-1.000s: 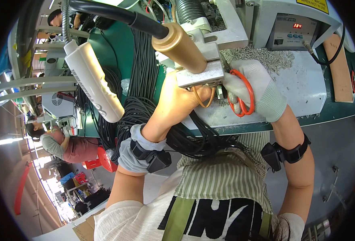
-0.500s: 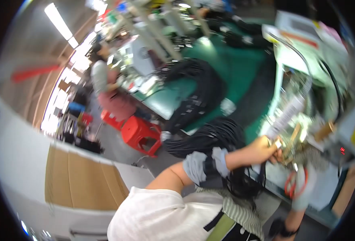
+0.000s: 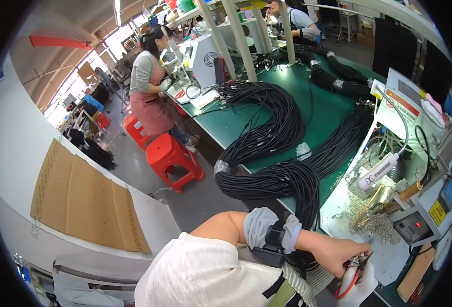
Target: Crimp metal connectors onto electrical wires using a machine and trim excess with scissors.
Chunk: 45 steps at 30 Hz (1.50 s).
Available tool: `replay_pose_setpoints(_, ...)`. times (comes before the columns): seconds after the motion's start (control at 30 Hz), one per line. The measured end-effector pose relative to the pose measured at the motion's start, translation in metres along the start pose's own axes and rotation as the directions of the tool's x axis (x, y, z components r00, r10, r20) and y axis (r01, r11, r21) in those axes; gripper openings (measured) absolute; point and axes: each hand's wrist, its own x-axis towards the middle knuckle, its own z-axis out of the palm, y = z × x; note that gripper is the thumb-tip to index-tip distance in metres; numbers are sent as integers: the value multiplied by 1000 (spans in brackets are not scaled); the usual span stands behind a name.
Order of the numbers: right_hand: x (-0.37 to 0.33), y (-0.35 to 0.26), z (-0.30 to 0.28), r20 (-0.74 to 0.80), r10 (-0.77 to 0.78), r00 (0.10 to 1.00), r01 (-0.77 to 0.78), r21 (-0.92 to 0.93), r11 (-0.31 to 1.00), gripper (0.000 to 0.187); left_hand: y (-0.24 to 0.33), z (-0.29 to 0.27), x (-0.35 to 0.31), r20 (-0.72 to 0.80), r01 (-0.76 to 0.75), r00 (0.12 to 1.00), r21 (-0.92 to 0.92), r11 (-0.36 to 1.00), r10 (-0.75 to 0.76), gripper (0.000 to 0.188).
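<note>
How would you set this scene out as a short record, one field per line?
Right hand: white-gloved, holding red-handled scissors
Left hand: bare, fingertips beside the blades; contact unclear
Bench: green, bearing bundled black cables
Equipment: grey panel with lit red display
Seating: red stools
Nearby: co-worker in pink apron

Bare green tabletop (image 3: pixel 329 115) between cable bundles (image 3: pixel 279 110), machine (image 3: pixel 410 233) beyond left hand (image 3: pixel 340 254)

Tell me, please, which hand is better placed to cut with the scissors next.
Probably the right hand: it holds the red-handled scissors, while the left hand is near their blades.
</note>
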Motion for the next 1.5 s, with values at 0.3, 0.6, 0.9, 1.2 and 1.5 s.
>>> replay_pose_setpoints(0.3,-6,-14,-21,331,472,817,-521,775,359,26,-2,8,-8,-150,-193,971,-32,981,186,48)
replay_pose_setpoints(0.6,-12,-1,-18,347,572,743,-590,743,316,25,9,4,-14,-121,-226,969,-73,971,216,19)
replay_pose_setpoints(0.9,-4,-15,-18,72,389,918,-370,505,780,24,5,2,-11,-45,-466,863,315,827,504,18)
replay_pose_setpoints(1.2,0,-13,-8,-133,22,991,-2,154,988,23,-3,-1,-9,184,-618,787,224,754,590,17)
replay_pose_setpoints(1.5,-10,2,12,-210,178,962,-165,74,983,20,-6,-1,-16,-211,-74,977,-413,908,-17,13)
